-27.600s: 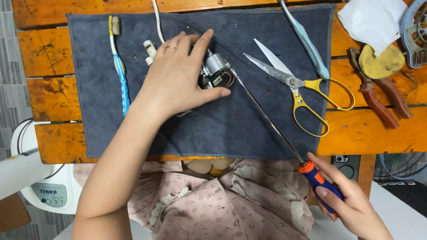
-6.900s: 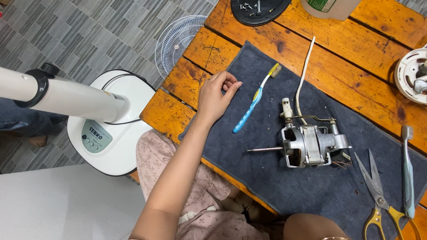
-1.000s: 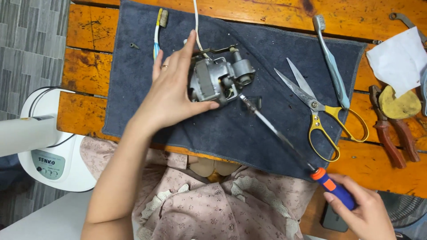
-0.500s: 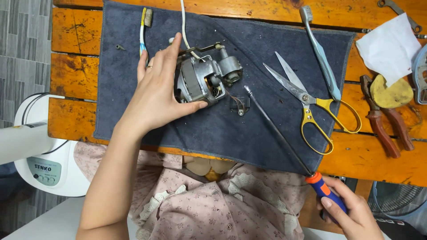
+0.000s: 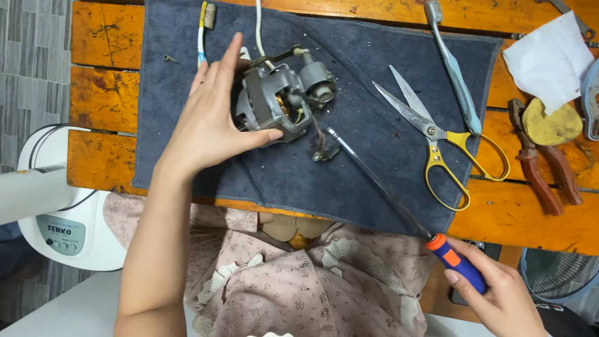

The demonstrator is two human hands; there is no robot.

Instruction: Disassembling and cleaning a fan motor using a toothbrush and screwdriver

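My left hand [image 5: 209,122] grips a grey metal fan motor [image 5: 284,97] that rests tilted on a dark blue-grey towel [image 5: 368,168]. A white cord [image 5: 259,28] runs from the motor toward the far edge. My right hand [image 5: 496,293] holds the blue and orange handle of a long screwdriver [image 5: 380,184]. Its thin shaft slants up to the left, and the tip sits just right of the motor beside a small loose metal part [image 5: 324,150].
Yellow-handled scissors [image 5: 437,137], a grey toothbrush [image 5: 455,65] and a blue-yellow toothbrush [image 5: 203,31] lie on the towel. Red-handled pliers [image 5: 543,168], a yellowish pad [image 5: 552,122] and a white cloth [image 5: 549,59] lie on the wooden table [image 5: 100,81] at right. A white fan base [image 5: 65,221] stands at left.
The view has shifted slightly. My left hand has kept its grip on the motor, and the screwdriver tip has stayed close to the motor's right side.
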